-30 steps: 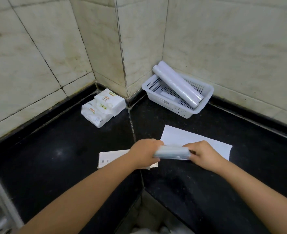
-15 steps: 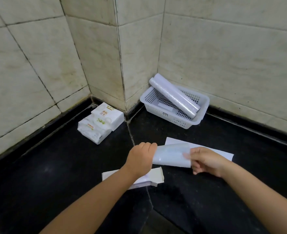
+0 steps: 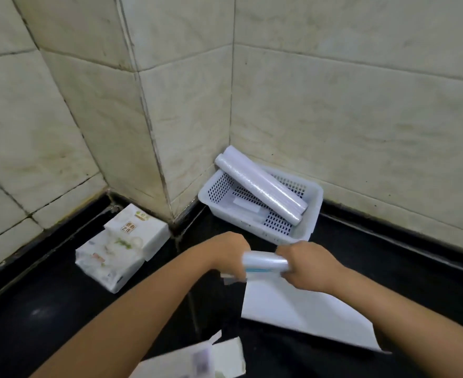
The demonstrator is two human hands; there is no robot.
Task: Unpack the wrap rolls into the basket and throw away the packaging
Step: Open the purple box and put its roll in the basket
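A short wrap roll (image 3: 264, 261) in shiny film with a blue stripe is held level between my left hand (image 3: 229, 251) and my right hand (image 3: 305, 264), one hand gripping each end, just in front of the white perforated basket (image 3: 313, 214). Two long wrap rolls (image 3: 263, 186) lie slantwise in the basket, their far ends sticking out over its back rim against the wall. An opened white carton (image 3: 219, 358) lies blurred on the counter at the bottom edge. A flat white sheet (image 3: 301, 309) lies on the counter under my right forearm.
White tissue packs (image 3: 121, 246) are stacked at the left by the wall corner. The counter (image 3: 61, 309) is black stone. Tiled walls close it in at the back and both sides, with a corner jutting out between the tissue packs and the basket.
Both hands have lifted the short roll away from the sheet and carried it toward the basket. The view has tilted up, so the carton now sits at the bottom edge.
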